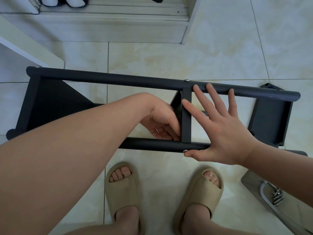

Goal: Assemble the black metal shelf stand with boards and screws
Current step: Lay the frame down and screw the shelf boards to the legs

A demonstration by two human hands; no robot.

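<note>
The matte black shelf stand is laid sideways on glossy floor tiles. Its flat middle board is gripped by the curled left hand. The right hand is spread open across the round tubes, thumb beside a silver screw.

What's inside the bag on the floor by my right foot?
A small pile of silver screws beside a curved shiny strip in the bag. Your right forearm covers its upper edge, so anything there is hidden.
</note>
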